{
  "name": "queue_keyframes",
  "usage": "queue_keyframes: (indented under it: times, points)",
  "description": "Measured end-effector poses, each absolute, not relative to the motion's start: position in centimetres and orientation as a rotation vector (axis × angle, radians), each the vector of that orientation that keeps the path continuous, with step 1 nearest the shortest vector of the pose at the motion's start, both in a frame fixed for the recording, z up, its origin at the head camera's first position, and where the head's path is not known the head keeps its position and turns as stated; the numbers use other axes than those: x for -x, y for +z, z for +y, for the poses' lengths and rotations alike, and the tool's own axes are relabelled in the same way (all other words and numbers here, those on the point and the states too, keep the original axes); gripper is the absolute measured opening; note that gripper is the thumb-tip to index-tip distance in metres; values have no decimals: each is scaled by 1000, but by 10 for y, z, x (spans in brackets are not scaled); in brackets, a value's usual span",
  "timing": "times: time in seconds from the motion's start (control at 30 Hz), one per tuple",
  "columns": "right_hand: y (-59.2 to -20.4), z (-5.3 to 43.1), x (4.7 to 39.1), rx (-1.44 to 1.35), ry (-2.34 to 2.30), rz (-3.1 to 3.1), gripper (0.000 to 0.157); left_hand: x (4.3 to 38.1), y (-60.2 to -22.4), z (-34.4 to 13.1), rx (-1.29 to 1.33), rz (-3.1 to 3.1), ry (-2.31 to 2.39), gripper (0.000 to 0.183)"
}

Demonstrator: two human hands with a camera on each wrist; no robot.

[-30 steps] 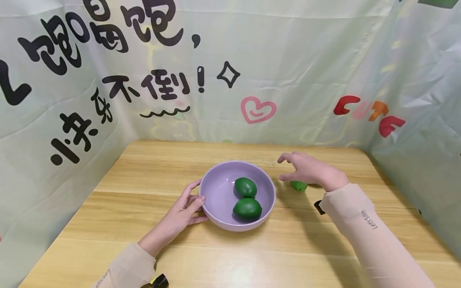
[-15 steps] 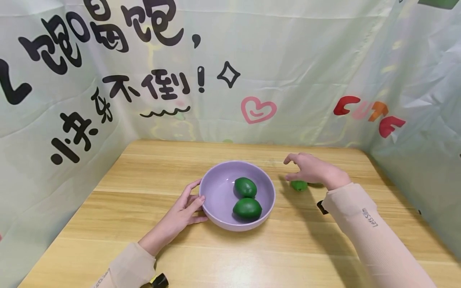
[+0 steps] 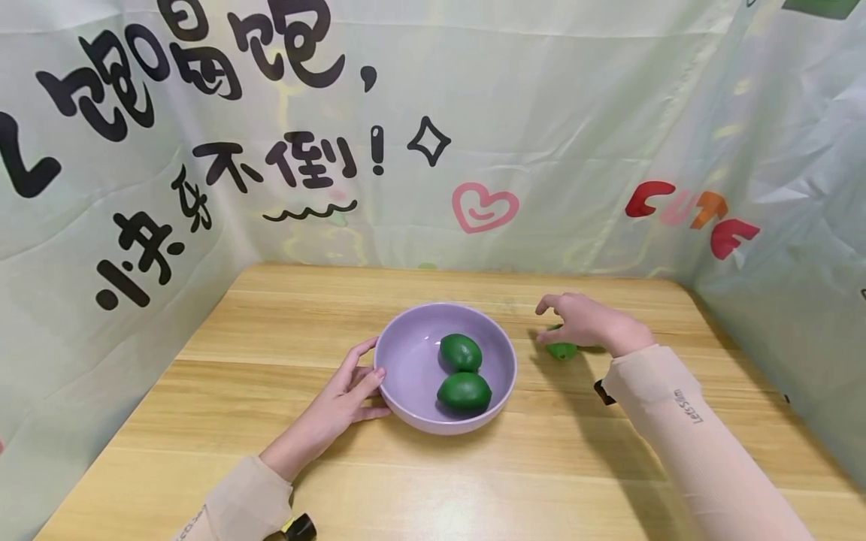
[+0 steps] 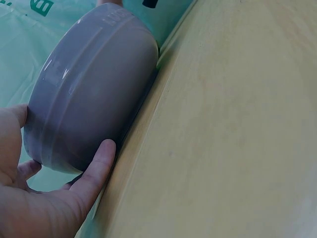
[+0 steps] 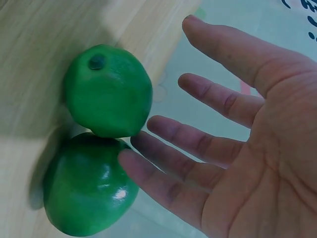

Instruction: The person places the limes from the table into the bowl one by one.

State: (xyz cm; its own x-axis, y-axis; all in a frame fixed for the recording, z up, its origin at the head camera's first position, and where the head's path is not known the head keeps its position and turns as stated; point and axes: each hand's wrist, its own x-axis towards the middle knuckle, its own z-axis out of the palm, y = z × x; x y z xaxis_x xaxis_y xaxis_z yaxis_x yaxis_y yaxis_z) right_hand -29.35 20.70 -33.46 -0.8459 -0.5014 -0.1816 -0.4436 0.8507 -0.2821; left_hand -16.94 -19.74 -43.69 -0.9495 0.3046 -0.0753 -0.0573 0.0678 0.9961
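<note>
A purple bowl (image 3: 413, 368) stands mid-table with two dark green limes inside, the rear lime (image 3: 461, 352) against the front lime (image 3: 464, 391). My left hand (image 3: 341, 398) holds the bowl's left side, thumb at the rim and fingers spread along the outer wall (image 4: 99, 84). To the right of the bowl, my right hand (image 3: 588, 323) hovers over two more green limes with fingers spread, holding nothing. In the right wrist view, one lime (image 5: 108, 94) with a stem nub touches the other lime (image 5: 91, 188); from the head, the hand mostly hides this pair.
The wooden table (image 3: 433, 481) is bordered at the back and both sides by a printed cloth (image 3: 568, 113). A black-and-yellow object (image 3: 300, 527) shows by the left sleeve, and a small black piece (image 3: 604, 392) by the right cuff.
My right hand has shifted slightly right, away from the bowl, and lowered a little over the limes on the table. The left hand and the bowl have stayed put.
</note>
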Motion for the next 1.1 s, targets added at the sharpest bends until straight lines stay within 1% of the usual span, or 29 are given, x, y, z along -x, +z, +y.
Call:
queue_keyframes:
  times: [0.33,0.63,1.1]
  points:
    - [-344,206,297,683,-327,2751,56,168,-438,-199,-253,2076,1961,67]
    - [-353,201,298,619,-373,2702,60,168,-440,-199,-228,2081,1966,65]
    - [-354,195,300,648,-313,2706,49,171,-438,-196,-222,2069,1988,63]
